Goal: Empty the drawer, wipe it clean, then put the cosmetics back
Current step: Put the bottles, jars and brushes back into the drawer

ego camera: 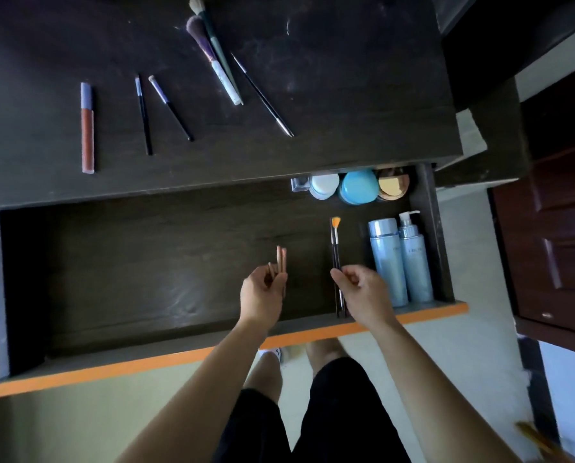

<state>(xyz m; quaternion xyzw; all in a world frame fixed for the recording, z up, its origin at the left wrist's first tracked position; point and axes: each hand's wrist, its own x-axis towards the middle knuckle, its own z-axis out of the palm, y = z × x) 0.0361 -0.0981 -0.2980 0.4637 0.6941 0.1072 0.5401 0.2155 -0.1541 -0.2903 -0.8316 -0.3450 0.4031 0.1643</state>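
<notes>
Lifting slim cosmetics out of the open drawer (212, 357), one bunch per hand

I'm pinching a few pinkish pencils (281, 260) upright in my left hand (262, 294) and closing my right hand (359, 289) on the thin brushes (335, 248), orange tip away from me, so both loads are travelling together; I'm judging they are going to the dark tabletop (346, 95) beside the laid-out brushes (212, 58), while two blue bottles (399, 259) and three round jars (353, 187) are waiting at the drawer's right end
</notes>
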